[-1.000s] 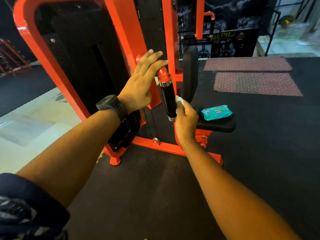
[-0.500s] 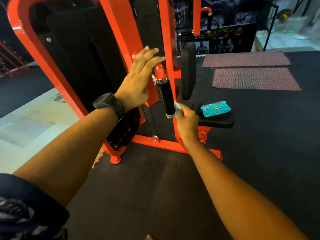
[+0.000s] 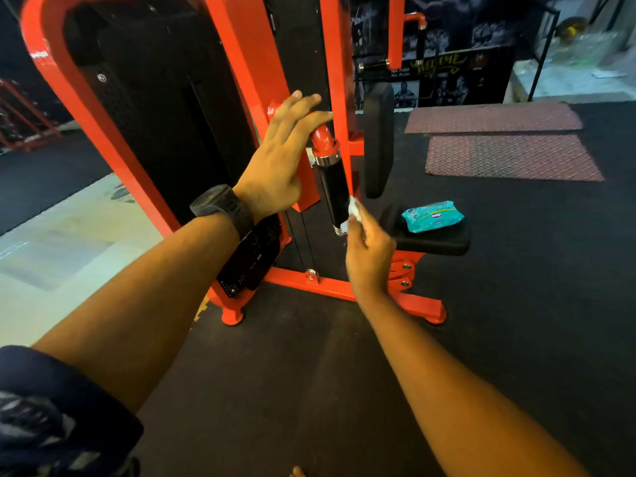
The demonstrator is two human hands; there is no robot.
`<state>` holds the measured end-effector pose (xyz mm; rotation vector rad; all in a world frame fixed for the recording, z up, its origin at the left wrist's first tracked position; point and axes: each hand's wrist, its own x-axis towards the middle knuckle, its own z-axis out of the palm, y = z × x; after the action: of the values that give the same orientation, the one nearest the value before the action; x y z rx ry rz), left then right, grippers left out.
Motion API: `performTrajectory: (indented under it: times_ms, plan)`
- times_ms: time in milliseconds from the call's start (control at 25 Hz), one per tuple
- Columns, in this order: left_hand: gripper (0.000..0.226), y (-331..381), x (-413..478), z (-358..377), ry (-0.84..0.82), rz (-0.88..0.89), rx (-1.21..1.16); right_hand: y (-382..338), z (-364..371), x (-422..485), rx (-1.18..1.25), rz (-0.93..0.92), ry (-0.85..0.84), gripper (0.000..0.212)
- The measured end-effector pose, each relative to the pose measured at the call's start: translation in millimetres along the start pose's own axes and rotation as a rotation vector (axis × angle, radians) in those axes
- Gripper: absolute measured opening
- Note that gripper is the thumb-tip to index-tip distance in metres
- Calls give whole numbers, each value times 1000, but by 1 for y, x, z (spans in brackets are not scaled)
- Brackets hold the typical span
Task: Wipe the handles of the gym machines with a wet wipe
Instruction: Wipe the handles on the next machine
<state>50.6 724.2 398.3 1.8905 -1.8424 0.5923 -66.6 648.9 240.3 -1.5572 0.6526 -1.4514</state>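
Observation:
A black rubber handle (image 3: 334, 191) with chrome end caps hangs nearly upright from a red arm of the red gym machine (image 3: 237, 60). My right hand (image 3: 370, 251) pinches a crumpled white wet wipe (image 3: 353, 208) against the lower right side of the handle, near its bottom cap. My left hand (image 3: 280, 163), with a black watch on the wrist, rests with straight fingers on the red arm just above the handle's top. A teal pack of wet wipes (image 3: 432, 216) lies on the machine's black seat pad (image 3: 433, 241).
A black back pad (image 3: 378, 139) stands upright right of the handle. The machine's red base bar (image 3: 347, 287) sits on black rubber flooring. Two reddish patterned mats (image 3: 509, 158) lie on the floor at the right. A pale floor area lies to the left.
My right hand has slid the wipe down the handle toward its bottom cap and turned more to the handle's right side. My left hand has stayed on the red arm.

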Motion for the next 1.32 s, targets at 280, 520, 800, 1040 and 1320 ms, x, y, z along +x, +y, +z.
performTrajectory:
  times_ms: [280,520,800,1040,1320]
  plan:
    - [98,-1,-1,0,2,7,3,20,-13,-22,-270,-637,-173,39]
    - [98,-3,1,-1,-19,2,-4,27,-54,39,-688,-1277,-454,39]
    - [98,-2,3,1,-19,3,4,8,-52,58,-801,-1478,-542,35]
    - [95,-2,4,3,-1,23,0,13,-66,64,-772,-1440,-558,36]
    - [98,-2,4,7,19,1,-17,5,-14,2,-89,-205,-14,32]
